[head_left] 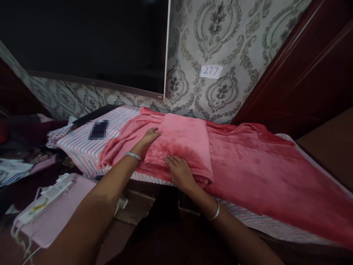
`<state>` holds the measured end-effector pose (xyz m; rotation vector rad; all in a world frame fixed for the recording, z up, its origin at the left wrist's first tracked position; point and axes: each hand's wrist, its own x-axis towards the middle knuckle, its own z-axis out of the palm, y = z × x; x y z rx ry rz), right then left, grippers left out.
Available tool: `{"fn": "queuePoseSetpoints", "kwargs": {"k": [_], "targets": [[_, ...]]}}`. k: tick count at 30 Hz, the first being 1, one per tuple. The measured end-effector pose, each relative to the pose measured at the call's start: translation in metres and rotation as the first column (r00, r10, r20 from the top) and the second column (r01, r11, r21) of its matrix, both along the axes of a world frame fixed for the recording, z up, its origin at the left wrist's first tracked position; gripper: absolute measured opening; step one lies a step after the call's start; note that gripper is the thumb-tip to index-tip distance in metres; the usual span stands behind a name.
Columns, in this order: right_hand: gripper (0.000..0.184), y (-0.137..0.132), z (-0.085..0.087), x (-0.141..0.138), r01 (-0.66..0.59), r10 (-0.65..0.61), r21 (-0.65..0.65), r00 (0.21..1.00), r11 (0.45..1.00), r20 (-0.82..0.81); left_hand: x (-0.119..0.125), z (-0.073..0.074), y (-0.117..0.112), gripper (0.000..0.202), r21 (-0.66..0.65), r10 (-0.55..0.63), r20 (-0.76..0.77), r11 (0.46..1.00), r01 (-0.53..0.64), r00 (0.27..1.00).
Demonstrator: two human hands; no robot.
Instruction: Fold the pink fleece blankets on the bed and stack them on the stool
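Note:
A pink plush blanket (184,136) lies folded into a thick pad in front of me, with a single spread layer running off to the right. My left hand (151,136) rests at the left edge of the folded pad, fingers stretched out over the fabric. Nearer to me, my right hand (178,170) lies flat on the pad's front part with its fingers spread. Neither hand grips the blanket. Loose, crumpled blanket shows to the left, beside my left wrist. Each wrist wears a silvery bangle.
Under the blanket is a striped cloth (82,147) covering a long surface. A blurred dark object (98,130) lies on it. A large television (91,40) hangs on the patterned wall. At lower left, a power strip (52,193) sits on a pink board, near piled clothes (16,171).

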<state>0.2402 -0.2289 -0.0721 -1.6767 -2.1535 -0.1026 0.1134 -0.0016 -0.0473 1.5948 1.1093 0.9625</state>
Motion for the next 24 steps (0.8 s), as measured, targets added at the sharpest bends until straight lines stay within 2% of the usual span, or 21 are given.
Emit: {"fn": "queuePoseSetpoints", "kwargs": {"k": [5, 10, 19, 24], "targets": [[0.053, -0.004, -0.001, 0.003, -0.026, 0.026, -0.010, 1.000, 1.000, -0.015, -0.007, -0.006, 0.008, 0.050, 0.014, 0.030, -0.017, 0.999, -0.030, 0.999], [0.055, -0.006, -0.003, 0.003, -0.017, 0.017, -0.030, 1.000, 0.999, -0.013, -0.020, -0.004, 0.004, 0.034, -0.004, -0.030, -0.045, 1.000, 0.030, 0.999], [0.054, -0.004, -0.004, 0.001, 0.004, -0.004, -0.027, 1.000, 1.000, -0.017, -0.046, -0.006, -0.041, 0.038, 0.057, -0.155, -0.012, 0.986, 0.156, 0.988], [0.055, 0.001, 0.000, -0.001, 0.011, -0.011, -0.046, 1.000, 0.999, 0.011, -0.049, -0.002, -0.050, 0.045, -0.125, -0.198, -0.105, 0.975, 0.185, 0.975]]}}
